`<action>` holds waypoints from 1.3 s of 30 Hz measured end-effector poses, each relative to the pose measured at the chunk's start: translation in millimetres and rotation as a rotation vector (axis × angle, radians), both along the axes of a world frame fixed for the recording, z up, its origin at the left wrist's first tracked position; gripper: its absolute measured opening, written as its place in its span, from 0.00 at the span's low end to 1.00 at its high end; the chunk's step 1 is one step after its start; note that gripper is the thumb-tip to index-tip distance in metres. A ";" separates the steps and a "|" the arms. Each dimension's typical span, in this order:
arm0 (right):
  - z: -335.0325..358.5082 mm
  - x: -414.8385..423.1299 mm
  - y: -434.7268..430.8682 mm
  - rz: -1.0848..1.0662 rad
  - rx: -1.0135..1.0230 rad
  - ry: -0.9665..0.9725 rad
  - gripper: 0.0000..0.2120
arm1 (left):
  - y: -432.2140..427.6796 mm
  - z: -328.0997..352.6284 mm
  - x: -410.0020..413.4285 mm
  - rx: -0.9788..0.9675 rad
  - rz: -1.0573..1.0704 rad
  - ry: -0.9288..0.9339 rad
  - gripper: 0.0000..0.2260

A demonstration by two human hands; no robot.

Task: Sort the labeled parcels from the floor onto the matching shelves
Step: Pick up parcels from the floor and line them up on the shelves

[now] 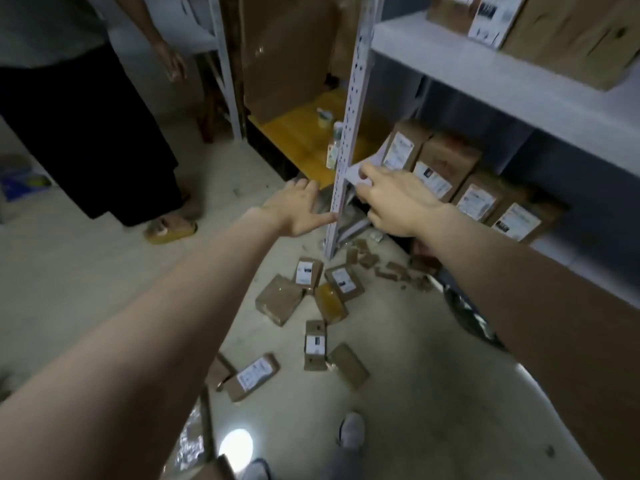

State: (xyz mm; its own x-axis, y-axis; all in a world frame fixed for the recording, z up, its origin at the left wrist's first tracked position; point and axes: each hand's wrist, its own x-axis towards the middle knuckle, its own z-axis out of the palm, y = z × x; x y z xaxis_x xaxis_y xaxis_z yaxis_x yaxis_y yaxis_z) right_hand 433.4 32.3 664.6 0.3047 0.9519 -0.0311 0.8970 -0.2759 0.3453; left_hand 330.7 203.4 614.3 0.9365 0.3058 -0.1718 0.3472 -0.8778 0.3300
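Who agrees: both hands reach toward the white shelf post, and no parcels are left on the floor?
Not quite. In the head view the left hand and right hand do reach toward the white shelf post, but several brown parcels lie scattered on the floor.

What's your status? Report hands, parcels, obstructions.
Left hand open beside shelf post. Right hand grips white packet at lower shelf. Parcels scattered on floor. Post stands between hands.

Small brown parcels, several with white labels face up, lie scattered flat on the floor below the right hand. Upright labelled boxes stand in a row on the lower shelf, just right of that hand. Larger boxes sit on the upper shelf above it.
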 end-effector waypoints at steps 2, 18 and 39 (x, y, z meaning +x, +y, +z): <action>-37.5 -2.5 -3.9 -0.016 -0.051 0.066 0.12 | -9.4 -34.3 -10.3 -0.041 0.031 0.064 0.37; -247.8 -28.3 26.3 -0.238 -0.107 0.406 0.16 | 2.0 -199.5 -85.5 -0.185 0.294 0.233 0.34; -480.9 -118.1 156.7 -0.175 -0.334 0.711 0.21 | 76.0 -401.2 -171.2 -0.286 0.637 0.426 0.33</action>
State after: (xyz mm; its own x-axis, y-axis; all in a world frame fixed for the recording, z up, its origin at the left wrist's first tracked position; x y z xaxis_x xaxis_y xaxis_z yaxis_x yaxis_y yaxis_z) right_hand 315.3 188.9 183.7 0.2493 0.7982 -0.5484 0.8864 -0.4161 -0.2027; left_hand 159.5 279.4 213.1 0.4348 0.6477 -0.6256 0.8971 -0.3718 0.2386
